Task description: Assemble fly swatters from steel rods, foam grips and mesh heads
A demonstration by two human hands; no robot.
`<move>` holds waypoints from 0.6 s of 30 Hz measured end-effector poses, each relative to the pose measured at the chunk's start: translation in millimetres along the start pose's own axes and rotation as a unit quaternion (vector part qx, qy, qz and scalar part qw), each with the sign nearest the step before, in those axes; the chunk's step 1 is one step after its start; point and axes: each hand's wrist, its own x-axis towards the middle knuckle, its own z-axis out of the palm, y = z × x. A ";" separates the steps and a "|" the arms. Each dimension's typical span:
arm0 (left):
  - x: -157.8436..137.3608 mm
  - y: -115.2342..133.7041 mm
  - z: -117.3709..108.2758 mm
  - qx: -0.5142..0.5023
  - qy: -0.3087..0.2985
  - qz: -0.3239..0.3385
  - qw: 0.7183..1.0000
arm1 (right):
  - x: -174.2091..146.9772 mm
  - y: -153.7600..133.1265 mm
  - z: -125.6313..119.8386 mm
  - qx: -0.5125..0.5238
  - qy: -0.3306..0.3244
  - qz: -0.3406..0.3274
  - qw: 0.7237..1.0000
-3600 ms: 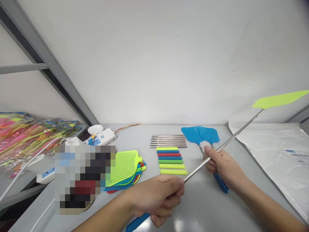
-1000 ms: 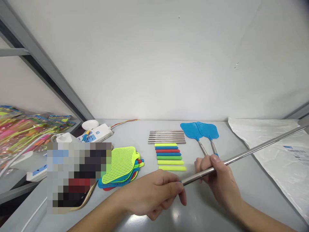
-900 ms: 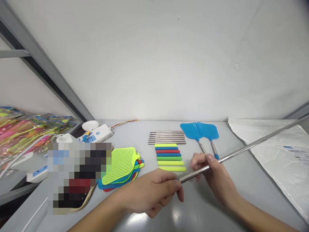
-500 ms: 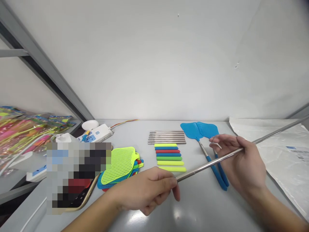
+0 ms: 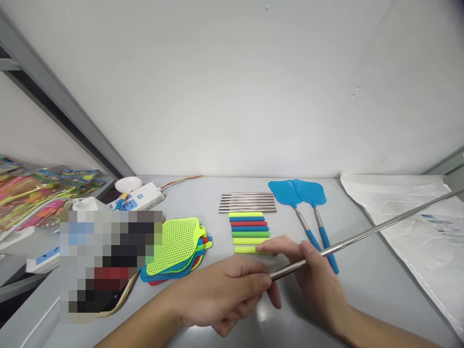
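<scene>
Head view: left fingers (image 5: 247, 307) clamped, right fingers (image 5: 278, 244) loosely curled around rod (image 5: 362, 235), far end cropped.

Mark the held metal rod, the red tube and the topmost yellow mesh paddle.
Metal rod (image 5: 366, 234): head view, middle of its bare shaft.
Red tube (image 5: 249, 224): head view, middle of its length.
Yellow mesh paddle (image 5: 176, 245): head view, its perforated face.

Premises consistent with a small assembly workshop. Evidence noted: grey worktop (image 5: 213, 200) bearing metal rods (image 5: 247, 203) and coloured grips (image 5: 251, 234) in sorted rows, stacked swatter heads (image 5: 177, 241), assembled blue swatters (image 5: 310, 193); plastic-bagged goods (image 5: 43, 193) heaped alongside; power strip (image 5: 145, 195) present.
</scene>
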 end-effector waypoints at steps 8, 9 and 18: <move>-0.8 5.7 -2.4 0.008 0.037 0.022 0.999 | 18.7 -14.8 -20.6 0.030 0.007 -0.035 0.999; -1.9 6.4 -5.5 0.013 0.047 0.020 0.999 | 26.9 -21.1 -30.6 0.063 0.046 -0.049 0.996; -4.3 7.9 -19.4 0.025 0.060 0.009 0.998 | 39.8 -18.7 -43.2 0.068 0.173 -0.081 0.979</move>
